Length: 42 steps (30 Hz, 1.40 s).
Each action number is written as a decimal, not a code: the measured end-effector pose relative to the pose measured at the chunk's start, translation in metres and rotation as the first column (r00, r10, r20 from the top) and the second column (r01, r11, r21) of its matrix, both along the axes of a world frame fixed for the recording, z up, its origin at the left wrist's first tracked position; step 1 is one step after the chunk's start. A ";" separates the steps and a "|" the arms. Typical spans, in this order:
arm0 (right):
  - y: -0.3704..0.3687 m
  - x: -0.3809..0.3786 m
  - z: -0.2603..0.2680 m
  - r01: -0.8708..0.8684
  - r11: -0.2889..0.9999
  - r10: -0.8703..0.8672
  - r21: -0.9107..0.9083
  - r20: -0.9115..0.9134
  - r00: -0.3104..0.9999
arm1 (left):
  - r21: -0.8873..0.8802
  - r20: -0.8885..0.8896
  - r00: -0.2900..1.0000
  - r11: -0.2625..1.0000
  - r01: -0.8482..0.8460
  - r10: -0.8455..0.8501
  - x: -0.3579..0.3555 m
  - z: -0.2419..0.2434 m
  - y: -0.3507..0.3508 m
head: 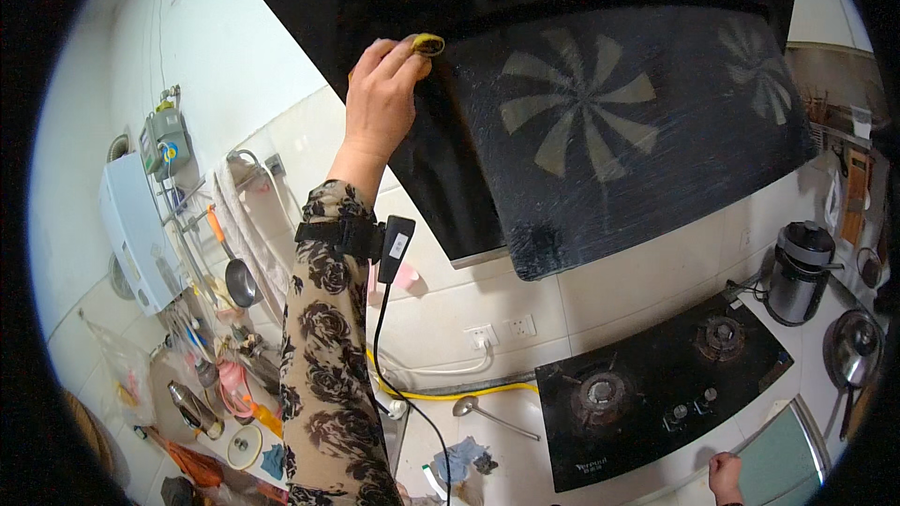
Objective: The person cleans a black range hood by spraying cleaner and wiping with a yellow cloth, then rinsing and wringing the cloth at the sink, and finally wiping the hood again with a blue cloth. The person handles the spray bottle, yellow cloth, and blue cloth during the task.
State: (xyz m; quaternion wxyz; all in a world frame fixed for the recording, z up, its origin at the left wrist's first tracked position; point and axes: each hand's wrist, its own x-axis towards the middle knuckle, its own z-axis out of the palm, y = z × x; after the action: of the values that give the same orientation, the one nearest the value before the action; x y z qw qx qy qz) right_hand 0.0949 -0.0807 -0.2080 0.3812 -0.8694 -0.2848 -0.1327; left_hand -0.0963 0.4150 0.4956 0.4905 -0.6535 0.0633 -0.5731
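Note:
My left hand (383, 88) is raised to the black glass front of a range hood (436, 133). It grips a yellow scrubbing pad or sponge (428, 45), pressed against the glass left of the tilted lower panel. That panel (464, 105) carries grey fan-blade patterns and whitish streaks. Low at the right, my right hand (724, 474) is curled into a fist near the counter edge; nothing shows in it. A black two-burner gas stove (647, 407) lies below the hood.
A black cable hangs from a strap device (395, 249) on my left forearm. A metal ladle (492, 416) and blue cloth (460, 460) lie left of the stove. At its right stand a dark appliance (800, 281) and a lidded pan (852, 351). A wok ladle (241, 281) hangs at left.

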 end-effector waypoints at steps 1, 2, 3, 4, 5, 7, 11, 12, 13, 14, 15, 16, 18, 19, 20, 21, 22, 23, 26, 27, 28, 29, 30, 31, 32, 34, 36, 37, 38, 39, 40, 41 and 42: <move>0.000 -0.001 0.002 0.017 1.000 -0.017 -0.008 -0.015 1.000 | 0.004 0.022 1.000 1.000 0.005 -0.005 -0.001 0.002 0.000; 0.000 -0.003 0.004 0.031 0.999 -0.031 -0.018 -0.033 0.999 | 0.004 0.036 0.999 1.000 0.023 -0.023 0.000 0.002 0.001; 0.001 -0.004 0.007 0.045 0.999 -0.047 -0.025 -0.053 0.998 | 0.007 0.049 0.998 0.999 0.042 -0.042 0.001 0.002 0.002; 0.002 -0.005 0.011 0.041 0.999 -0.042 -0.011 -0.068 0.997 | 0.013 0.065 0.996 0.998 0.065 -0.065 0.002 0.001 0.003; 0.004 -0.006 0.014 0.037 0.999 -0.036 0.003 -0.084 0.996 | 0.010 0.046 0.997 0.998 0.064 -0.064 0.005 -0.002 0.004; 0.006 -0.007 0.022 0.033 0.999 -0.034 -0.012 -0.124 0.992 | 0.002 0.020 0.997 0.998 0.069 -0.069 0.005 -0.005 0.009; 0.008 -0.007 0.030 0.035 0.998 -0.042 -0.059 -0.112 0.993 | -0.048 -0.047 0.999 0.999 0.024 -0.026 0.003 -0.021 0.022; 0.008 -0.007 0.030 0.039 0.998 -0.043 -0.053 -0.083 0.996 | -0.061 -0.050 0.999 0.998 0.014 -0.017 0.004 -0.025 0.026; 0.007 -0.007 0.030 0.040 0.998 -0.044 -0.046 -0.096 0.994 | -0.085 -0.050 0.999 0.996 0.008 -0.012 0.004 -0.031 0.031; 0.006 -0.007 0.029 0.041 0.998 -0.045 -0.041 -0.109 0.993 | -0.084 -0.087 0.996 0.996 -0.017 0.009 0.004 -0.039 0.035; 0.004 -0.008 0.029 0.043 0.998 -0.047 -0.036 -0.121 0.991 | -0.113 -0.131 0.991 0.993 -0.038 0.023 0.003 -0.048 0.040; 0.003 -0.007 0.027 0.043 0.998 -0.048 -0.050 -0.099 0.994 | -0.127 -0.166 0.985 0.989 -0.070 0.049 0.003 -0.058 0.043; 0.000 -0.007 0.026 0.044 0.996 -0.048 -0.076 -0.054 0.997 | -0.157 -0.230 0.971 0.982 -0.105 0.067 0.003 -0.076 0.047; -0.002 -0.007 0.026 0.042 0.996 -0.047 -0.080 -0.068 0.997 | -0.158 -0.237 0.970 0.982 -0.100 0.060 0.002 -0.079 0.047; -0.003 -0.006 0.026 0.040 0.996 -0.047 -0.085 -0.081 0.996 | -0.159 -0.206 0.978 0.984 -0.077 0.044 0.003 -0.078 0.046; -0.004 -0.006 0.025 0.039 0.995 -0.047 -0.092 -0.094 0.994 | -0.160 -0.173 0.985 0.986 -0.055 0.027 0.003 -0.073 0.043; -0.004 -0.006 0.026 0.031 0.995 -0.040 -0.097 -0.091 0.995 | -0.117 -0.081 0.997 0.993 -0.007 -0.002 0.002 -0.063 0.039; -0.005 -0.005 0.026 0.024 0.995 -0.033 -0.101 -0.089 0.995 | -0.064 0.010 0.999 0.997 0.037 -0.036 0.001 -0.048 0.034; -0.003 -0.006 0.027 0.028 0.995 -0.036 -0.093 -0.093 0.995 | 0.033 0.152 0.983 0.995 0.097 -0.101 0.001 -0.005 0.015; -0.003 -0.007 0.027 0.034 0.996 -0.043 -0.088 -0.095 0.995 | 0.044 0.173 0.977 0.992 0.120 -0.126 0.003 0.005 0.009; -0.001 -0.008 0.027 0.032 0.996 -0.040 -0.086 -0.090 0.995 | 0.062 0.174 0.977 0.991 0.118 -0.127 0.005 0.009 0.006; -0.001 -0.009 0.026 0.030 0.996 -0.037 -0.084 -0.084 0.996 | 0.062 0.182 0.975 0.991 0.118 -0.128 0.006 0.012 0.006; 0.000 -0.009 0.025 0.025 0.996 -0.031 -0.083 -0.079 0.996 | 0.058 0.193 0.973 0.992 0.114 -0.123 0.007 0.010 0.007; 0.001 -0.010 0.024 0.020 0.995 -0.030 -0.099 -0.095 0.995 | 0.030 0.153 0.980 0.991 0.128 -0.131 0.007 0.003 0.010; 0.001 -0.010 0.023 0.018 0.994 -0.030 -0.109 -0.110 0.994 | 0.003 0.116 0.983 0.990 0.140 -0.140 0.008 -0.005 0.016; 0.000 -0.009 0.021 0.018 0.994 -0.031 -0.109 -0.125 0.992 | -0.064 0.067 0.983 0.983 0.175 -0.171 0.015 -0.029 0.031; -0.002 -0.006 0.021 0.021 0.996 -0.032 -0.086 -0.122 0.992 | -0.112 0.044 0.988 0.982 0.154 -0.150 0.021 -0.063 0.047; -0.003 -0.005 0.021 0.017 0.995 -0.027 -0.096 -0.106 0.994 | -0.158 0.044 0.986 0.974 0.165 -0.160 0.026 -0.083 0.055; -0.004 -0.004 0.023 0.012 0.994 -0.022 -0.106 -0.092 0.996 | -0.200 0.031 0.986 0.966 0.165 -0.163 0.030 -0.103 0.062; -0.005 -0.003 0.025 0.008 0.993 -0.017 -0.117 -0.077 0.997 | -0.240 0.020 0.986 0.957 0.165 -0.165 0.035 -0.123 0.068; -0.005 -0.003 0.027 0.007 0.991 -0.019 -0.130 -0.093 0.995 | -0.275 0.011 0.984 0.946 0.172 -0.176 0.041 -0.144 0.074; -0.006 -0.004 0.030 0.007 0.990 -0.023 -0.143 -0.109 0.994 | -0.320 0.003 0.983 0.931 0.176 -0.185 0.047 -0.164 0.079; -0.005 -0.005 0.034 0.007 0.988 -0.026 -0.156 -0.122 0.992 | -0.334 -0.020 0.980 0.925 0.181 -0.199 0.053 -0.181 0.083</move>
State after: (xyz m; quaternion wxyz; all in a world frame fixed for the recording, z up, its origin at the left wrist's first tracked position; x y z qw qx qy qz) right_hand 0.0895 -0.0859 -0.1744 0.3283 -0.9054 -0.2627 -0.0590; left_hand -0.0431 0.4980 0.3147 0.3142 -0.7322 0.0422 -0.6028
